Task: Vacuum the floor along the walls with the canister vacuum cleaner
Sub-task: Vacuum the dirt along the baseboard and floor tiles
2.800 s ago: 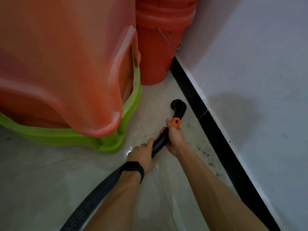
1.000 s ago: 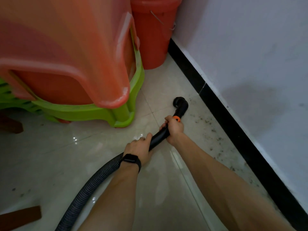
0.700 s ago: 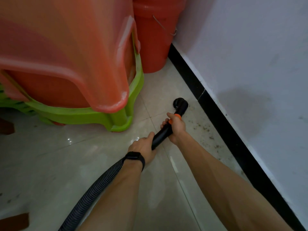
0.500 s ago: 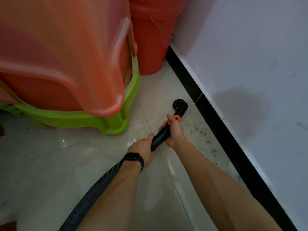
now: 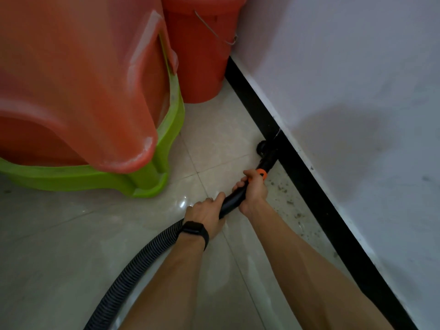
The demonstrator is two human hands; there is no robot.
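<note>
- black plastic wand [image 5: 234, 198] at centre of frame, slanting up and right toward the wall; looks stiff and light, with no flex along its length, so easy to steer from the grip.
- right hand [image 5: 253, 191] wrapped round the wand just below the orange collar [image 5: 260, 173]; left hand [image 5: 206, 214] curled round the wand's lower end, close to where the ribbed hose [image 5: 142, 258] joins; dark wristband [image 5: 194, 228] on that wrist.
- nozzle [image 5: 264, 148] just right of centre, down on the pale floor tile [image 5: 214, 139], touching or just beside the black skirting [image 5: 316, 198]; cannot tell which, black against black.
- ribbed hose running off to the lower left edge; soft and springy, likely to tug back or twist; better held on the rigid wand than on the ribs. canister out of view.
- smooth plastic, probably a little slippery in a bare palm; two-handed hold near the collar judged right for aiming the tip.
- dark grit [image 5: 289, 201] scattered beside the skirting, lower right of the nozzle, not yet picked up.
- glossy tile, so little drag expected; some risk of knocking the white wall [image 5: 345, 79] above the skirting.
- red plastic stool [image 5: 83, 91] over a green stool [image 5: 164, 151] at upper left and a red bucket [image 5: 197, 55] at top centre, narrowing the strip ahead.
</note>
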